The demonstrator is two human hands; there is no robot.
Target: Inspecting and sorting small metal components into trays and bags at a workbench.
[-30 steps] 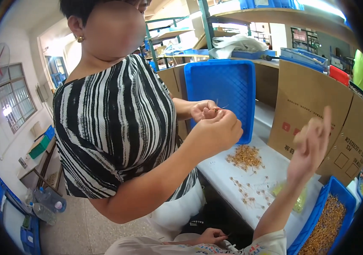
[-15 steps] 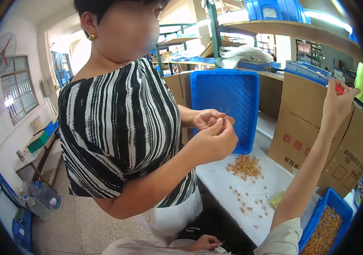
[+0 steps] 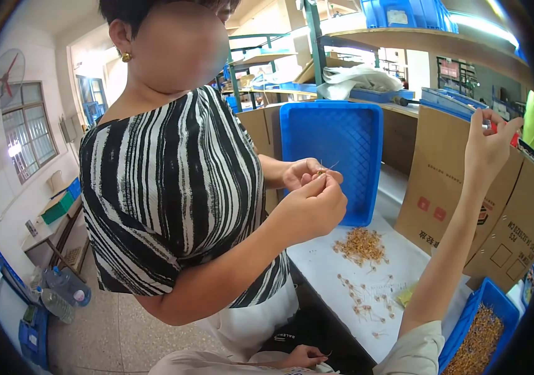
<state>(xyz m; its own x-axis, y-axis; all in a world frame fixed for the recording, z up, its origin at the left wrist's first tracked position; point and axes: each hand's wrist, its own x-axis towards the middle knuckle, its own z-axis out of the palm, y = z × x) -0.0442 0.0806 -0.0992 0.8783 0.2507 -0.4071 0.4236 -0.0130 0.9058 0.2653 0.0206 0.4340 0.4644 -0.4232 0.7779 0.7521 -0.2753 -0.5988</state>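
Note:
My right hand point(image 3: 492, 140) is raised at the right, above a tall cardboard box point(image 3: 439, 181). Its fingers are closed around a red-handled tool point(image 3: 494, 127) with a bit of silver metal; its exact kind cannot be made out. Low at the bottom edge, my left hand point(image 3: 306, 357) rests by my lap, fingers closed, with a thin wire-like piece at the fingertips. On the white table lie a heap of small copper-coloured parts with thin leads point(image 3: 360, 245) and a looser scatter of them point(image 3: 367, 303) nearer me.
A co-worker in a striped top point(image 3: 173, 187) stands at the left, pinching a small wired part in both hands point(image 3: 317, 187). An upright blue tray point(image 3: 332, 125) stands behind the heap. At lower right sits a blue bin point(image 3: 451, 350) full of similar parts. A shelf point(image 3: 429, 44) overhangs.
My right hand has shifted slightly left and turned, showing more of the red tool. The co-worker's hands and body have moved a little left. My left hand stays in place.

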